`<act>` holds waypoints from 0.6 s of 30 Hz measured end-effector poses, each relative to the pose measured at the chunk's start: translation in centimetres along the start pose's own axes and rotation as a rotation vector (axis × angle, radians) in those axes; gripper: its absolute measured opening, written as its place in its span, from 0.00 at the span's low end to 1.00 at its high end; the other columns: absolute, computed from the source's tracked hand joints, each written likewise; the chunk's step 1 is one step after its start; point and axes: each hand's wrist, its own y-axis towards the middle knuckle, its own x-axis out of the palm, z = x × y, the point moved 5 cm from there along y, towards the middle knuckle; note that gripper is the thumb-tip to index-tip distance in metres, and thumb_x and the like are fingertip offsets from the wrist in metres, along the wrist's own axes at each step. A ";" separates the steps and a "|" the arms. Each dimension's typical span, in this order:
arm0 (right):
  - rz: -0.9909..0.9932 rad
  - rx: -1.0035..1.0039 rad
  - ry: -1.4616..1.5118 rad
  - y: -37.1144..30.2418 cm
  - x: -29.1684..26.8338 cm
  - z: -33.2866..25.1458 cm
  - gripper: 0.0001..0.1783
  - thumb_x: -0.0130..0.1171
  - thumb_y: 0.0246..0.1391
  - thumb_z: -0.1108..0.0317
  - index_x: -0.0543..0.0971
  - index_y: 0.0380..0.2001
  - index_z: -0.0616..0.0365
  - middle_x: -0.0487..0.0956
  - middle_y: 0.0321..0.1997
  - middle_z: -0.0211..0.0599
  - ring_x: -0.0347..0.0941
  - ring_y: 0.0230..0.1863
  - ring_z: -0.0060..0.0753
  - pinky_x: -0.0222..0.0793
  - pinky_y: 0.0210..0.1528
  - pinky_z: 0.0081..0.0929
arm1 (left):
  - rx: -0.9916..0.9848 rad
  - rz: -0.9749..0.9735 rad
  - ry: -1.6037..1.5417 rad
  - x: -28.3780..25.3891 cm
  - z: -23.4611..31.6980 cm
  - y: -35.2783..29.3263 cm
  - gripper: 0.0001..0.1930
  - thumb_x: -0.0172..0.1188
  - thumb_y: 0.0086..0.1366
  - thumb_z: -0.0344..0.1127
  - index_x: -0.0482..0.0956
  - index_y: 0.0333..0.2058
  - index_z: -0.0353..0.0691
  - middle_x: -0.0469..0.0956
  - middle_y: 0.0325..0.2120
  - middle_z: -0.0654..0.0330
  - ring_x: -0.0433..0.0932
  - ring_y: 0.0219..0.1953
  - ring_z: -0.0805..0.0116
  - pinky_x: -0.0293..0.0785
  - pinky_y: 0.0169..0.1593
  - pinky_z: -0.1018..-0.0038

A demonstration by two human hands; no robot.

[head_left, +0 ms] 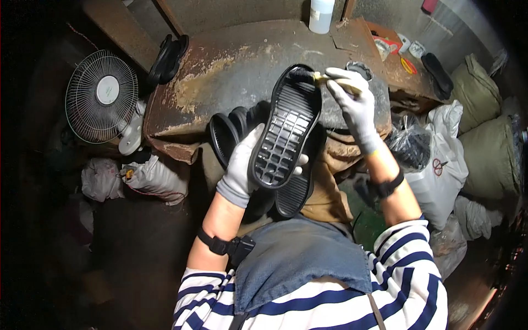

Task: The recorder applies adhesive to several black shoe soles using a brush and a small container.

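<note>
My left hand, in a white glove, is closed around the lower part of a black shoe sole. The sole is tilted up, and its ribbed and gridded inner side, shiny as if wet, faces me. In my gloved right hand is a small brush with a pale handle. Its bristles touch the inside of the sole's far end. Just behind that hand stands a round, crusted pot. More black soles lie beside and under the held one, partly hidden by it and my left hand.
The worn bench bears a pale plastic bottle at the back. A fan stands left, near a pair of black soles. At right are yellow-handled scissors, another sole, white bags and green sacks.
</note>
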 end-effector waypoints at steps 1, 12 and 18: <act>-0.011 0.114 0.159 -0.3 0.2 1.6 0.07 0.67 0.51 0.72 0.85 0.35 0.59 0.85 0.40 0.37 0.80 0.40 0.33 0.73 0.47 0.27 | -0.014 -0.007 -0.007 0.7 -0.5 0.5 0.31 0.36 0.76 0.51 0.61 0.65 0.32 0.64 0.62 0.35 0.70 0.55 0.24 0.69 0.55 0.32; -0.187 -0.031 0.173 -5.4 2.6 -5.8 0.11 0.69 0.45 0.72 0.84 0.36 0.51 0.83 0.37 0.32 0.76 0.44 0.36 0.65 0.54 0.33 | 0.188 0.020 -0.009 -2.0 -0.1 0.8 0.29 0.36 0.75 0.53 0.68 0.63 0.41 0.73 0.59 0.48 0.74 0.57 0.48 0.68 0.61 0.42; -0.292 -0.056 0.200 -6.1 2.7 -7.8 0.15 0.70 0.43 0.71 0.85 0.38 0.48 0.83 0.40 0.28 0.74 0.47 0.34 0.62 0.57 0.33 | 0.323 -0.016 -0.008 -1.3 0.7 1.5 0.27 0.40 0.73 0.53 0.74 0.56 0.39 0.79 0.49 0.53 0.78 0.50 0.56 0.71 0.59 0.57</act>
